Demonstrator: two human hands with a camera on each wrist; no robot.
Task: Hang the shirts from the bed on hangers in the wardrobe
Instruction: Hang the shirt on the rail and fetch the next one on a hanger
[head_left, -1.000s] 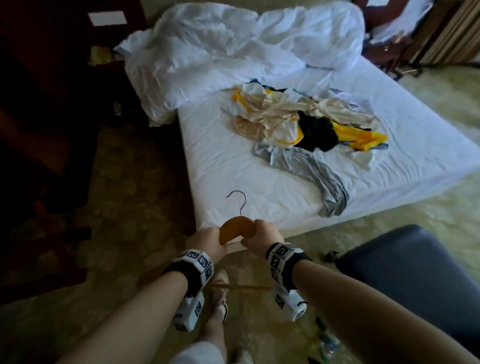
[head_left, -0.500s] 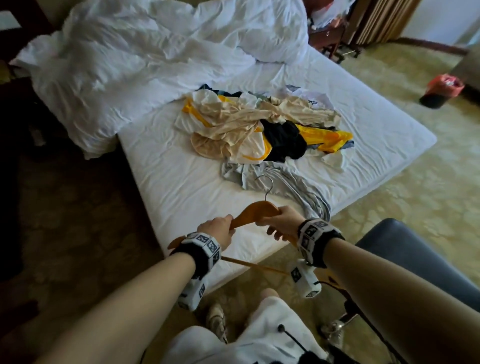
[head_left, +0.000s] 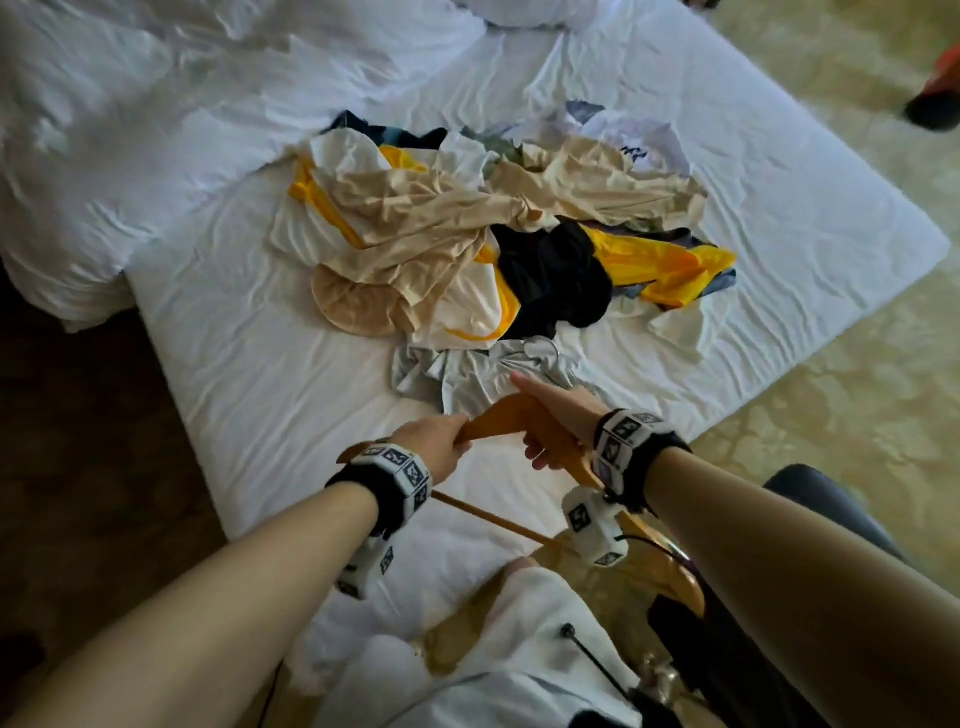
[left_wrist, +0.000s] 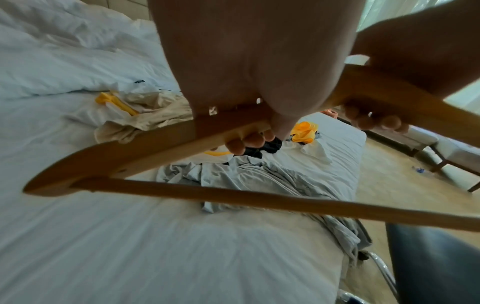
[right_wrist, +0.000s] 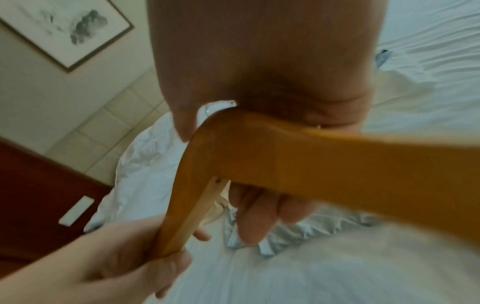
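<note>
- A wooden hanger (head_left: 511, 418) was held by both hands above the near edge of the bed (head_left: 249, 364), its metal hook (head_left: 545, 345) pointing away over the grey shirt (head_left: 467, 374)
- The left hand (head_left: 434, 441) gripped the hanger's left arm, fingers curled under the wood and thumb over it, as the left wrist view confirmed
- The right hand (head_left: 558, 415) held the right arm near the hanger's peak; fingers (right_wrist: 255, 218) wrapped beneath the wood, thumb on the upper side
- The grey shirt lay crumpled on the sheet, directly beyond the hands, apart from the hanger
- A heap of shirts (head_left: 493, 234) in beige, yellow, black and white lay farther up the bed, touching the grey shirt's far edge
- A rumpled white duvet (head_left: 130, 130) occupied the head of the bed
- A dark chair (head_left: 831, 499) stood beside the person's right arm
</note>
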